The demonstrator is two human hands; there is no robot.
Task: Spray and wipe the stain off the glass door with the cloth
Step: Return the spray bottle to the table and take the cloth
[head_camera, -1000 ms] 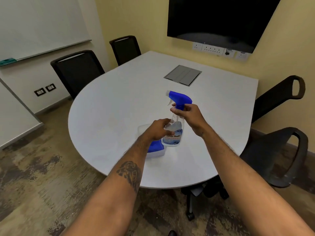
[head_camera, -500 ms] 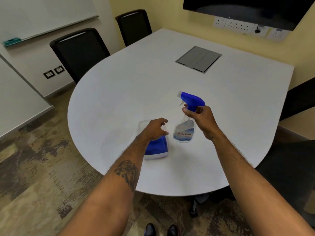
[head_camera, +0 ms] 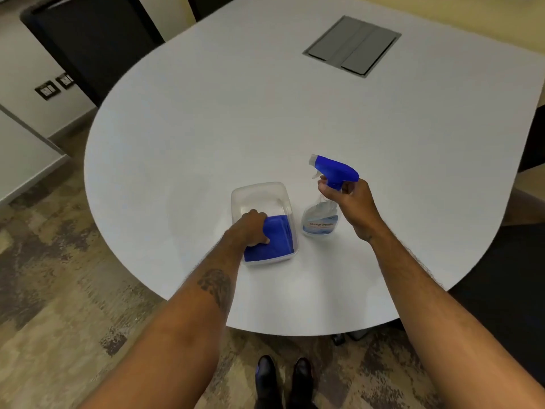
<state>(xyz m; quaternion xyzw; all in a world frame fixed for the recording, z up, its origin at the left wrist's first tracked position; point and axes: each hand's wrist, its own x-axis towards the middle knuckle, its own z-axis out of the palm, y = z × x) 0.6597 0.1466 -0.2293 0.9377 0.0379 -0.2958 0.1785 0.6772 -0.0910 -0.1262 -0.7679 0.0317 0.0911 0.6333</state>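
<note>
A clear spray bottle (head_camera: 321, 219) with a blue trigger head stands upright on the white table (head_camera: 265, 119). My right hand (head_camera: 351, 202) is wrapped around its neck just under the trigger head. To its left sits a clear plastic tub (head_camera: 259, 193) holding a folded blue cloth (head_camera: 280, 237). My left hand (head_camera: 250, 228) reaches into the tub and its fingers are closed on the cloth's left edge. The cloth still lies in the tub. No glass door is in view.
A grey cable hatch (head_camera: 352, 45) is set into the table's far side. A black chair (head_camera: 88, 39) stands at the far left, another dark chair (head_camera: 501, 276) at the right. My shoes (head_camera: 283, 379) are on patterned carpet below the table's near edge.
The view has tilted down and closer to the table. My left hand dropped from the bottle into the tub and closed on the cloth. My right hand kept its hold on the bottle.
</note>
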